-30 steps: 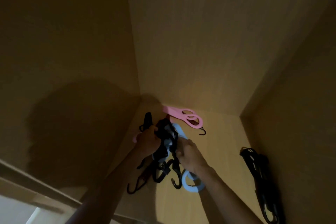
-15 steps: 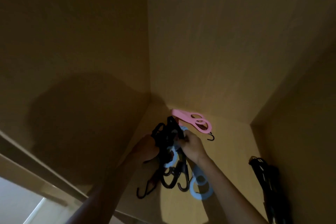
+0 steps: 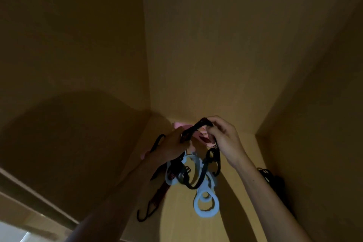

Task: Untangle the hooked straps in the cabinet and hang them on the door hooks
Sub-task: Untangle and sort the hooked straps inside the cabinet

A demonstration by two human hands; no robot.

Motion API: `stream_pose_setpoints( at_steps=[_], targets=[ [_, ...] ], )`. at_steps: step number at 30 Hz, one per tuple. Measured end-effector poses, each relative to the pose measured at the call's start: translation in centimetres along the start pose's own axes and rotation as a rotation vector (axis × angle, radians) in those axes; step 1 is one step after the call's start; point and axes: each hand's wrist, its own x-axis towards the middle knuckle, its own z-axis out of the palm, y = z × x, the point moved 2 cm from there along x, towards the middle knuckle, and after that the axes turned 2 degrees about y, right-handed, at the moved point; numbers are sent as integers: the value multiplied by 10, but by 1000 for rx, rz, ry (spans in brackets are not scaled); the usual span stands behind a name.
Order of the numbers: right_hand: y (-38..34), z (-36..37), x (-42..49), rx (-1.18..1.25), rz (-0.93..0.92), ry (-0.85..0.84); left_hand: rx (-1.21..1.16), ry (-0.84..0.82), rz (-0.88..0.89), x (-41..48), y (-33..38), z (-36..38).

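Left hand [image 3: 171,148] grips the tangled bundle [image 3: 188,175] as an anchor; right hand [image 3: 225,137] pinches one black strap [image 3: 196,127] in its fingers, taut above it, likely to tease it free

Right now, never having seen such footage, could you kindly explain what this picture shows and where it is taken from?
No machine here: a person works bare-handed, and the picture comes from a camera worn on the head, looking down into a dim wooden cabinet. The left hand and the right hand each grip a black strap, holding a tangle above the cabinet floor. From it hang a light blue strap with ring ends and a dark cord ending in a black hook. A pink strap shows behind the hands, and another dark bundle rests against the right wall.
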Motion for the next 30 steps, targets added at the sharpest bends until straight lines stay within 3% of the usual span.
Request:
stream_pose_setpoints(
  at_steps=[4,8,12,16,23,27,30],
  targets=[
    [12,-14,-1,-164,82,34,-307,130,-3,3,17,-7],
    [37,-15,-5,-385,197,-73,-60,222,8,9,28,-18],
    [47,-27,-8,-447,198,-15,275,169,-16,11,16,-25],
    [53,-35,-10,-467,247,16,445,16,-15,5,-4,-23],
    [74,-47,-13,-581,337,-89,431,-37,-108,-2,-16,-22],
    [92,-61,-18,-947,352,-237,460,-23,-129,-1,-26,-29],
    [101,-67,-24,-1032,392,-284,404,-14,-97,-3,-28,-28]
  ],
)
